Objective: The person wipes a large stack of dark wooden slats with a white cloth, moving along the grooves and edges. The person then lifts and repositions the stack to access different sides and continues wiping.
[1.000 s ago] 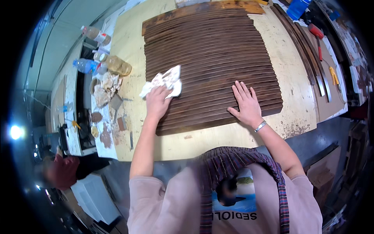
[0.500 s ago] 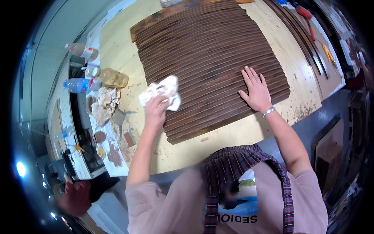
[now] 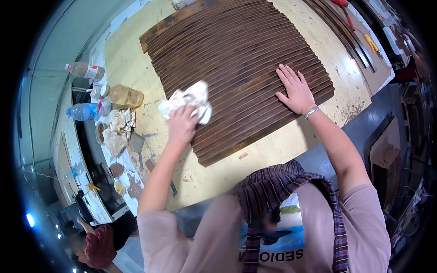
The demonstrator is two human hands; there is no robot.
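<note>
Nearest was the striped apron (image 3: 273,182), overlapping the front edge of the pale tabletop (image 3: 129,59) in the view. Beyond it a margin of tabletop ran along the near side of the dark-brown wooden slats (image 3: 236,77), which were packed side by side across the middle, their ends uneven. Over the last second the view had turned, so slats and bottles had shifted in it together, while both hands had kept roughly their places against the slats; the work therefore seemed confined to one stretch of the left ends. There the left hand (image 3: 183,125) was closed over a crumpled, stained white cloth (image 3: 193,93); whether the cloth also touched the tabletop could not be told. The right hand (image 3: 298,93) lay flat near the right ends, thumb apart from the fingers, gripping nothing visible and probably steadying the slats. To the left, a grey square pad (image 3: 136,142), a stained rag (image 3: 118,132) and a bottle of yellowish liquid (image 3: 125,95) stood near enough to limit a wide sideways sweep. To the right, a broader margin separated the slats from the long dark strips (image 3: 334,27), leaving more room. Farther off, an amber-brown board (image 3: 157,34) showed along the slats' far side, and a red-handled tool (image 3: 349,20) lay past the long dark strips.
</note>
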